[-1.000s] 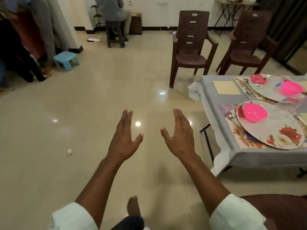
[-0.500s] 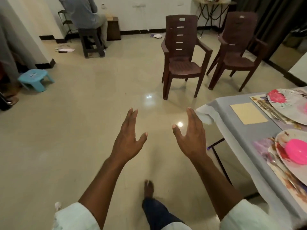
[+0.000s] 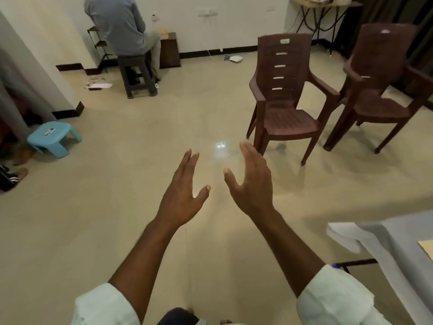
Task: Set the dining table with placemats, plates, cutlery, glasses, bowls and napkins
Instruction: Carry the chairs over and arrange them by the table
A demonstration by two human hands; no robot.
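Sleeves of pale cloth are seen at the near edge, one on each forearm, and a bare toe is glimpsed between them at the bottom. Both arms are held out over the glossy beige floor. The left hand is stretched forward with its fingers straight and close together and its thumb spread out to the right; nothing is held in it. The right hand is raised just beside it, palm turned to the left, fingers straight and thumb parted, and nothing is gripped by it either. The two hands are kept apart, with a bright reflection on the floor seen between and beyond them.

At the near right, only a corner of the dining table is shown, draped in a grey cloth with a white edge hanging down; a tan napkin is laid on it at the frame's right edge. Further off to the right, two brown plastic chairs are set side by side. At the far left a small blue stool is placed near a wall corner, and against the far wall a seated person is seen from behind on a dark stool
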